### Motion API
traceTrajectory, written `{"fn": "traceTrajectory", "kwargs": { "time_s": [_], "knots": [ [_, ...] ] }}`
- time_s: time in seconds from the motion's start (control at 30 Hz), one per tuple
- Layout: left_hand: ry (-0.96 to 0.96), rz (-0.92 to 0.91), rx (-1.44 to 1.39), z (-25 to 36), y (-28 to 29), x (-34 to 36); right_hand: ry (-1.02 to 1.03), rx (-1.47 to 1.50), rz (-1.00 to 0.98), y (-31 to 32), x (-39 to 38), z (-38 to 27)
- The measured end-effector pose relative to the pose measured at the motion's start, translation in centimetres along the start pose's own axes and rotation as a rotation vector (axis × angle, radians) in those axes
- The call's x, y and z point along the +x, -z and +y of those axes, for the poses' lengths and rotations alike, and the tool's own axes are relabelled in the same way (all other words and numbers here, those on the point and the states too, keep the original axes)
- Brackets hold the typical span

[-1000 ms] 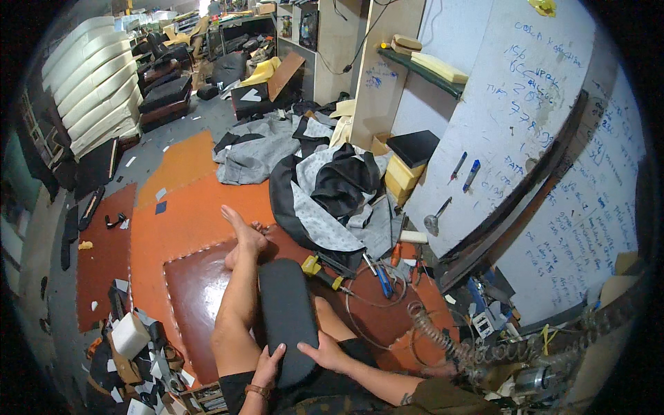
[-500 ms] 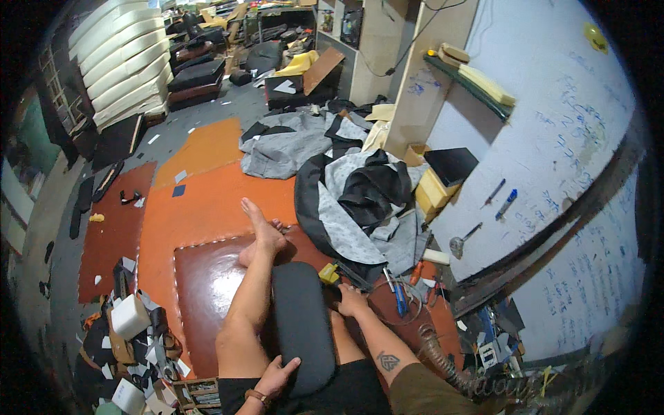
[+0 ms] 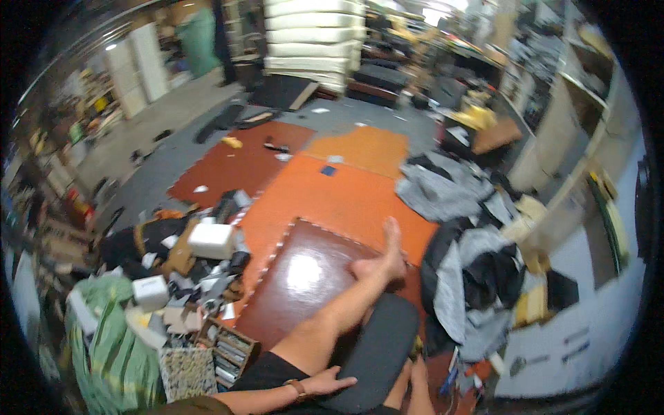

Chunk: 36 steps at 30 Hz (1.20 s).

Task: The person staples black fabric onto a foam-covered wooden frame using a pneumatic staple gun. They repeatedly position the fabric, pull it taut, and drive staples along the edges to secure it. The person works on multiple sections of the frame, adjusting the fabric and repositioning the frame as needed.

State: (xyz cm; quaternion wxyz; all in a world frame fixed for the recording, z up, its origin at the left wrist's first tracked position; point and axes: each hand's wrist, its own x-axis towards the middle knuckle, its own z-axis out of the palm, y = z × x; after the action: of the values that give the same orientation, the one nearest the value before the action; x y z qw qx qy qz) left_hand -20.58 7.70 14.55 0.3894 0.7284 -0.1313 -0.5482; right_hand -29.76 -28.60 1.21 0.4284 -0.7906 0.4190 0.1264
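Observation:
A long black cushion pad (image 3: 377, 353) with rounded ends rests across my thighs. My left hand (image 3: 325, 382), with a brown band at the wrist, grips its near left edge, thumb on the top face. Beyond the pad's right side, my right hand (image 3: 418, 377) is low and partly blurred. It is closed around a yellow-and-black tool (image 3: 418, 344), of which only a small yellow part shows past the pad. The tool's exact kind is hidden. My bare leg (image 3: 339, 308) stretches over a glossy brown sheet (image 3: 294, 277) to the left of the pad.
Grey and black fabric (image 3: 477, 290) lies heaped at the right. To the left are white foam blocks (image 3: 211, 240), scraps, a wooden tray (image 3: 232, 353) of small parts and a green bag (image 3: 104, 339). An orange mat (image 3: 332, 200) lies ahead, before stacked cream cushions (image 3: 311, 41).
The view has swung left, so the pad, hands and leg now sit farther right and lower. My left hand stays on the pad. The tool is more hidden behind it.

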Motion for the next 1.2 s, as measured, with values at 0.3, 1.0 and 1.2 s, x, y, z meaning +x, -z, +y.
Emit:
{"fn": "traceTrajectory", "kwargs": {
  "time_s": [0.3,1.0,1.2],
  "knots": [
    [-0.236,0.067,-0.465,-1.4,1.1,-2.5,0.231,0.056,-0.011,-1.5,-10.0,-12.7],
    [-0.024,0.71,0.236,-14.0,23.6,-9.4,1.005,0.31,-0.161,-4.1,-30.1,-38.9],
    [-0.095,0.455,-0.856,-19.7,11.3,-18.9,1.065,0.308,-0.085,-2.1,-32.5,-39.5]
  ]
}}
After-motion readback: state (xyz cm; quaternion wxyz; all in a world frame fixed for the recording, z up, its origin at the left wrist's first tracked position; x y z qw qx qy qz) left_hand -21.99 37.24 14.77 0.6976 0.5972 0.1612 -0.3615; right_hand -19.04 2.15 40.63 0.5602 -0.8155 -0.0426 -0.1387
